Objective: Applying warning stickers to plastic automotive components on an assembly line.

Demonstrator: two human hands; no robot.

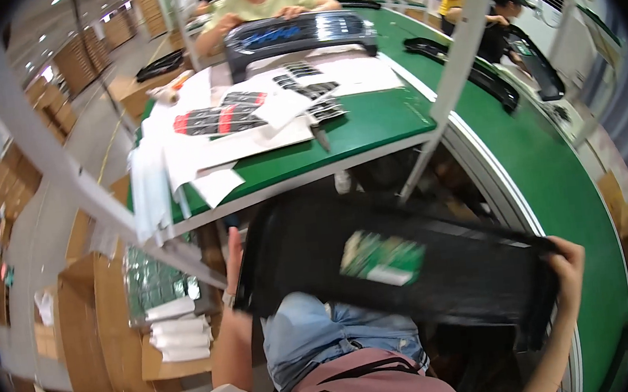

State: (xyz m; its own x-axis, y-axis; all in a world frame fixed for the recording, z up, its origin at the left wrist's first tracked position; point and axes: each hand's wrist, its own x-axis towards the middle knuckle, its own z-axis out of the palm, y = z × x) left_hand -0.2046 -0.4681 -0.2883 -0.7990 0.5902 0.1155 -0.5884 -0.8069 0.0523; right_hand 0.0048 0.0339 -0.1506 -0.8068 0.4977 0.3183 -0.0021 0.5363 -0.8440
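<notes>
A long black plastic panel point(304, 253) with raised edges spans my lap, tilted down toward the right and slightly blurred. A green and white label point(384, 257) sits near its middle. My left hand point(235, 262) holds the panel's left end, thumb upright along the edge; its other fingers are hidden behind the panel. At the opposite end, my right hand point(567, 266) grips the upper corner with its fingers curled over the rim.
Beyond the panel stands a green-topped table point(389, 117) bearing paper sheets point(287, 108), black-and-red label strips point(223, 119) and a dark knife-like tool point(320, 138). Across it, a person handles another black panel point(298, 35). A green conveyor point(546, 173) curves along the right. Cardboard boxes point(81, 332) stand left.
</notes>
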